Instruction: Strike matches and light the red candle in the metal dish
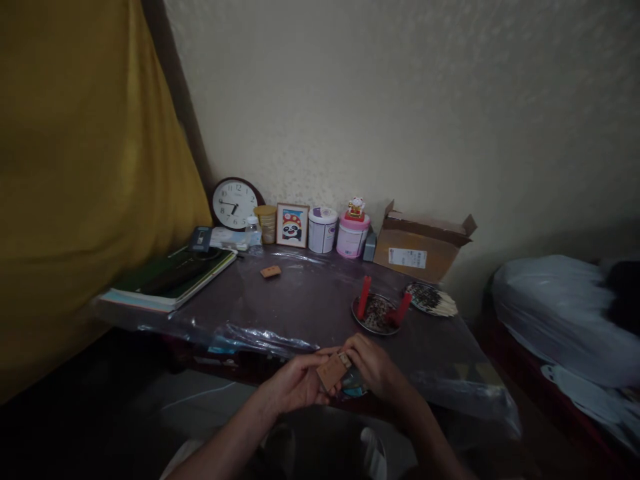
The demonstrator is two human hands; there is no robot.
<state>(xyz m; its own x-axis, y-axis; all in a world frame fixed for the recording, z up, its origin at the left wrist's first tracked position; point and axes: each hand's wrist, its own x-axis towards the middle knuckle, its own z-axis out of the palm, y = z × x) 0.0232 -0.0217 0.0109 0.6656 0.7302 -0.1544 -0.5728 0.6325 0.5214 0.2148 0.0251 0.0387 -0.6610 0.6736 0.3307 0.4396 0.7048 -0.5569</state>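
Brown box (333,374) bridges left grip (300,383) and right grip (373,363).

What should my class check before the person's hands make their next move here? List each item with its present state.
1. Small brown box supported: ok, the left hand holds it.
2. Right hand firmly gripping: cannot tell; its fingers are at the box's end, but their hold is hard to see.
3. Contents of the box identified: cannot tell, too small and dim.
4. Left red candle near upright: ok, it leans only slightly.
5. Right red candle near upright: not ok, it leans clearly more than the other.
6. Candles unlit: ok, no flame shows on either.
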